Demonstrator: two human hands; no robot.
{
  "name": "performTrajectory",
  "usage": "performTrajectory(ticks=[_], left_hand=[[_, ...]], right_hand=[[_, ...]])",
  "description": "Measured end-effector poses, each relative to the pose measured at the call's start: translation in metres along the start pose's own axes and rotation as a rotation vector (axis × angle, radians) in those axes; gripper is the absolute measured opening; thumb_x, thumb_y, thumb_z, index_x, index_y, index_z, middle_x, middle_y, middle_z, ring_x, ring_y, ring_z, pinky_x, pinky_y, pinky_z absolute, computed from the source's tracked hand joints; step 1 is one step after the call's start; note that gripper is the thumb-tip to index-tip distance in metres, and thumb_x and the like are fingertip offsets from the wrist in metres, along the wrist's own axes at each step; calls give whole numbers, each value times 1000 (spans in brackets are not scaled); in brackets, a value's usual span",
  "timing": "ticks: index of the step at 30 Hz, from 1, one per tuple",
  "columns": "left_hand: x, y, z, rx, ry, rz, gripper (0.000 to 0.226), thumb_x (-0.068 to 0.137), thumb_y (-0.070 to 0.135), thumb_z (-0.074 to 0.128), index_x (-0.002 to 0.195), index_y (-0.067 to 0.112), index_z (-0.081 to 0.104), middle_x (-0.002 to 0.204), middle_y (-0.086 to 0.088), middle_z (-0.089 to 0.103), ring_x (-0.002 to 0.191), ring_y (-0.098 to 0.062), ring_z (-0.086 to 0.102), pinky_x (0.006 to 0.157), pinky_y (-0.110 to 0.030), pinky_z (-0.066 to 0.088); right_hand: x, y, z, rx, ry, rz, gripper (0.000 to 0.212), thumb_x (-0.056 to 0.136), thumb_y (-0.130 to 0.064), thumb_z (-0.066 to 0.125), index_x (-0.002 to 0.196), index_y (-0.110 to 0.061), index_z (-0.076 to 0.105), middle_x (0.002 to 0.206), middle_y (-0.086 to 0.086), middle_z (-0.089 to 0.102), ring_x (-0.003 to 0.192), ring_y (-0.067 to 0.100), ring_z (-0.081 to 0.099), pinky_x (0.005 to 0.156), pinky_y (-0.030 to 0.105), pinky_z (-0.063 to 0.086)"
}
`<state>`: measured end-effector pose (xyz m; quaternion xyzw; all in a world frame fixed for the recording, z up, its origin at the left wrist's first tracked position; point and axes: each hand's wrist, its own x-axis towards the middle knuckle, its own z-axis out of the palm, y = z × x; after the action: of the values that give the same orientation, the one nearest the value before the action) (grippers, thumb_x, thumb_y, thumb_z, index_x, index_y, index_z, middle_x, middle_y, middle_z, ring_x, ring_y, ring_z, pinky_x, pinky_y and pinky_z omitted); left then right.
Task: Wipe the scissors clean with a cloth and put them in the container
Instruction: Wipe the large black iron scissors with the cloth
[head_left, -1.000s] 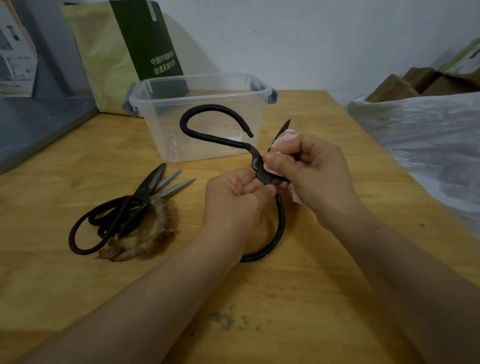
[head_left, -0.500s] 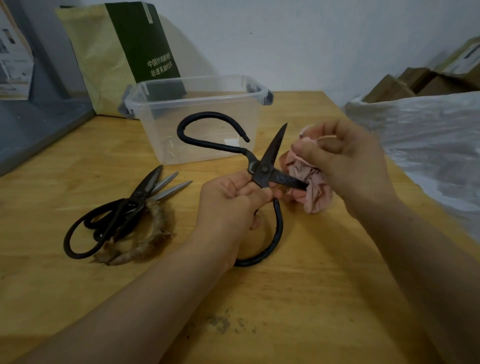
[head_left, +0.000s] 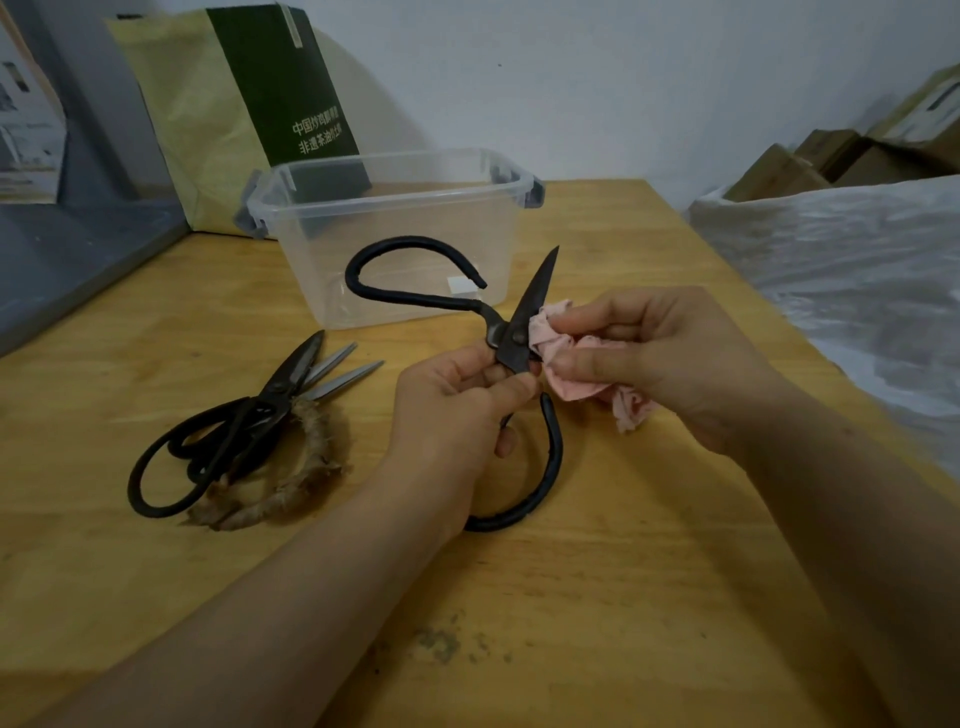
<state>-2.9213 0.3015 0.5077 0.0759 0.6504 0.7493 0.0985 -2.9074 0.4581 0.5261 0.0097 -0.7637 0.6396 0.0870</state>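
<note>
Large black iron scissors (head_left: 524, 317) with wide loop handles are held over the wooden table, blades spread apart. My left hand (head_left: 457, 410) grips them just below the pivot. My right hand (head_left: 660, 358) pinches a crumpled pink cloth (head_left: 566, 358) against the lower blade next to the pivot; that blade is hidden under the cloth. The upper blade points up and away. A clear plastic container (head_left: 389, 228) with grey clips stands behind the scissors with nothing in it.
A pile of several more scissors (head_left: 260, 415) lies left on the table (head_left: 623, 571), one pair with twine-wrapped handles. A yellow-green paper bag (head_left: 234, 104) stands behind the container. White plastic sheeting (head_left: 857, 270) borders the table's right edge.
My right hand pulled the cloth off the blades to the right, then brought it back against the blade by the pivot. The scissors stay spread in my left hand.
</note>
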Motion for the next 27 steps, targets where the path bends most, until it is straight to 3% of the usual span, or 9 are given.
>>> performTrajectory(ticks=[4, 5, 8, 11, 15, 18, 20, 23, 27], left_hand=[[0, -1, 0, -9, -3, -6, 19, 84, -4, 62, 89, 12, 70, 88, -19, 62, 57, -10, 46, 40, -17, 34], [1, -1, 0, -11, 1, -12, 18, 84, -3, 62, 90, 12, 70, 89, -18, 61, 58, -11, 46, 40, -17, 35], [1, -2, -2, -19, 9, -25, 17, 84, -2, 63, 92, 11, 70, 89, -19, 61, 64, -14, 47, 40, -17, 34], [1, -4, -1, -32, 15, -38, 17, 83, -2, 64, 94, 10, 71, 102, -27, 64, 73, -17, 52, 40, -17, 34], [0, -3, 3, -38, 15, -27, 17, 83, -2, 64, 93, 10, 71, 100, -25, 65, 70, -15, 52, 40, -17, 34], [-2, -1, 4, -49, 10, -12, 19, 82, -4, 64, 90, 12, 71, 97, -20, 69, 70, -15, 52, 40, -18, 32], [-2, -1, 3, -49, 15, -19, 19, 82, -4, 64, 90, 12, 71, 99, -19, 69, 71, -16, 52, 40, -18, 33], [-1, -2, 1, -42, 38, -44, 18, 82, -2, 65, 88, 14, 72, 101, -22, 67, 74, -17, 53, 40, -18, 34], [-2, -2, 1, -19, 27, -22, 20, 83, -1, 64, 87, 17, 72, 96, -18, 70, 67, -14, 52, 41, -18, 36]], right_hand=[[2, 5, 10, -97, 83, -60, 34, 60, -5, 83, 88, -16, 67, 79, 4, 73, 74, 36, 70, 60, 61, 54], [3, 6, 13, -100, 93, -72, 37, 60, -7, 83, 91, -19, 66, 79, 5, 73, 72, 38, 69, 55, 62, 52], [7, 8, 16, -115, 94, -123, 37, 67, -9, 81, 99, -22, 66, 70, 3, 70, 59, 22, 66, 48, 32, 52], [8, 10, 23, -15, 141, -157, 18, 77, -2, 73, 91, -11, 68, 66, -4, 70, 55, 7, 66, 51, 17, 50], [11, 13, 28, 15, 275, -141, 7, 86, -8, 66, 81, -13, 66, 66, -6, 71, 58, 8, 69, 49, 20, 53], [12, 9, 23, -94, 398, -91, 18, 93, -18, 58, 77, -21, 65, 60, -12, 68, 50, -1, 62, 44, 18, 48], [11, 8, 14, -57, 297, -35, 20, 95, -21, 55, 81, -19, 70, 62, -11, 70, 59, 3, 66, 52, 20, 53], [4, 9, 4, -31, 52, 51, 15, 88, -22, 63, 99, -17, 72, 83, 6, 75, 85, 34, 70, 78, 51, 57], [5, 13, 12, -107, 44, -57, 17, 79, -10, 73, 90, -22, 69, 73, -6, 72, 65, 1, 66, 59, 18, 51]])
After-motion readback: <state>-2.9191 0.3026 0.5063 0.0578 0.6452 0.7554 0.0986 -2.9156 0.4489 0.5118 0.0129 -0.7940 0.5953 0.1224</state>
